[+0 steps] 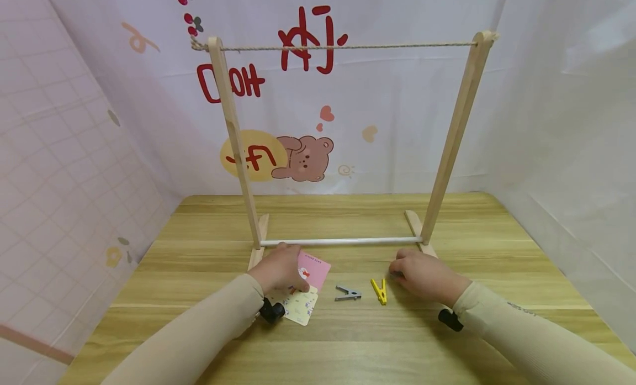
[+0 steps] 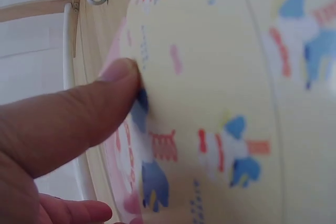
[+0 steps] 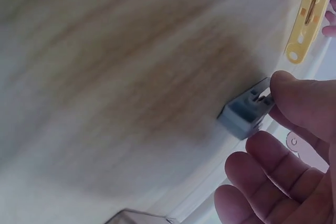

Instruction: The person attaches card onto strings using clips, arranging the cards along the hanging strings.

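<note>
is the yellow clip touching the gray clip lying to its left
Apart: the head view shows a strip of bare tabletop between the yellow clip and the gray clip to its left.

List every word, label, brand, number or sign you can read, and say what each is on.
"OH", apparently, in red on the white backdrop; the shape before it, beside the wooden post, is unclear.
Larger red marks above, and one in the yellow circle: not legible with certainty.
Pink card: edge print too small.
Cream card: blue lettering too blurred.
Right sleeve: dark print too small.
</note>
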`<state>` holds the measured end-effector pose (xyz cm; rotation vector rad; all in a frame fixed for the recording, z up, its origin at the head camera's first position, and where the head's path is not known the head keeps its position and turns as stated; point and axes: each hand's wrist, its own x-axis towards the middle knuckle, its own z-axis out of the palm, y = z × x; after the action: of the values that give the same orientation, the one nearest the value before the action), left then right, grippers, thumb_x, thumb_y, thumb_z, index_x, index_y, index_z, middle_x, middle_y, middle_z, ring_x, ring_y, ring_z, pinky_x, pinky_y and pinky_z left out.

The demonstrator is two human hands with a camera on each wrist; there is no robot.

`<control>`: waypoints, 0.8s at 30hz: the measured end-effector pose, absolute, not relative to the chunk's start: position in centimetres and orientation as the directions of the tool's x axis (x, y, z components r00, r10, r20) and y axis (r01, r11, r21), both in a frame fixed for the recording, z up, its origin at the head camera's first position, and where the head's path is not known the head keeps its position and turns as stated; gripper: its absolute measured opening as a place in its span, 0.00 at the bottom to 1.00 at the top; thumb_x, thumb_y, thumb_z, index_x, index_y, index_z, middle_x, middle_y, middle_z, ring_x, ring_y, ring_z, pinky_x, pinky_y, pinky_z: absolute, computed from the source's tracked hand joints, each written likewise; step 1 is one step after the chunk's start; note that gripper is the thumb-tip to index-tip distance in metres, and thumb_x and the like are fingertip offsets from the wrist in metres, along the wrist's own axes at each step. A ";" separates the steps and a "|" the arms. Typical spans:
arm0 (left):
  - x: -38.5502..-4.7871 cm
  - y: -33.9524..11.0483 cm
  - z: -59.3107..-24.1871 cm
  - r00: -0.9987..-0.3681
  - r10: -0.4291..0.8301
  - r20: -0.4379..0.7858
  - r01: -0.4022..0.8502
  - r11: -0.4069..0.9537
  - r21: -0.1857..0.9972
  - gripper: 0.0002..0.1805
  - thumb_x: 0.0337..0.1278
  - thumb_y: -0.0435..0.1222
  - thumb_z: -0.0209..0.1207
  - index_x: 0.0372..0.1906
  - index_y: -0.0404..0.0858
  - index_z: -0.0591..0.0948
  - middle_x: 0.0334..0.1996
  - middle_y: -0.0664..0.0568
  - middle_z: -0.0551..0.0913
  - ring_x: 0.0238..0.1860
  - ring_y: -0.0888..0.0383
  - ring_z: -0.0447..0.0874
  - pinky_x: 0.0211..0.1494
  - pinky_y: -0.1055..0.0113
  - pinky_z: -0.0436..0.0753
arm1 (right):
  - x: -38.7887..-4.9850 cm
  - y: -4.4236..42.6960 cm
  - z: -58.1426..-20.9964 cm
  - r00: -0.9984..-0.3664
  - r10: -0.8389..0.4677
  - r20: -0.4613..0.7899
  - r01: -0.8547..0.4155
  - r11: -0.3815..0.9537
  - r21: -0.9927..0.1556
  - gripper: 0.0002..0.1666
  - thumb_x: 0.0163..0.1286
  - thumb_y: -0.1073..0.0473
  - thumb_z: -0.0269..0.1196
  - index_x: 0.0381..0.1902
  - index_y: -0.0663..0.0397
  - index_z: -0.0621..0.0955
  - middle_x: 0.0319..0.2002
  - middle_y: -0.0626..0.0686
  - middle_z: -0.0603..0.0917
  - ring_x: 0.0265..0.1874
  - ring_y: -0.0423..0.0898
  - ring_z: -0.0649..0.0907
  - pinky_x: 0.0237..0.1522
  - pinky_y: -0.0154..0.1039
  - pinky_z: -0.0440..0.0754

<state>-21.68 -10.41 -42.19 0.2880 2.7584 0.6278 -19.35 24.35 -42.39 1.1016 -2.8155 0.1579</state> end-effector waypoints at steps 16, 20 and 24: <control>-21.9 -11.0 -42.3 -0.941 0.234 -0.243 0.072 0.843 0.533 0.55 0.36 0.40 0.86 0.75 0.39 0.71 0.57 0.44 0.78 0.48 0.52 0.78 0.49 0.58 0.82 | -19.2 24.4 -42.5 -0.743 -0.657 0.124 -0.665 0.746 -0.031 0.09 0.62 0.64 0.75 0.30 0.45 0.85 0.28 0.42 0.79 0.27 0.35 0.78 0.31 0.36 0.80; -21.8 -11.3 -42.2 -0.942 0.249 -0.226 0.084 0.824 0.561 0.55 0.36 0.38 0.85 0.76 0.44 0.71 0.58 0.43 0.79 0.49 0.51 0.78 0.47 0.59 0.82 | -19.3 24.4 -42.5 -0.750 -0.650 0.125 -0.658 0.752 -0.036 0.10 0.63 0.65 0.75 0.31 0.45 0.84 0.29 0.42 0.79 0.29 0.35 0.79 0.32 0.36 0.81; -21.7 -11.7 -42.1 -0.929 0.297 -0.223 0.093 0.767 0.635 0.57 0.37 0.35 0.84 0.78 0.50 0.68 0.59 0.41 0.80 0.44 0.52 0.81 0.42 0.61 0.82 | -19.2 24.4 -42.5 -0.769 -0.626 0.133 -0.636 0.770 -0.055 0.08 0.65 0.65 0.73 0.37 0.49 0.85 0.33 0.44 0.82 0.32 0.38 0.82 0.35 0.38 0.83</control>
<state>-21.73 -11.73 -42.06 0.3007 2.6523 0.9291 -19.18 24.41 -42.47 1.0207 -2.8543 0.1471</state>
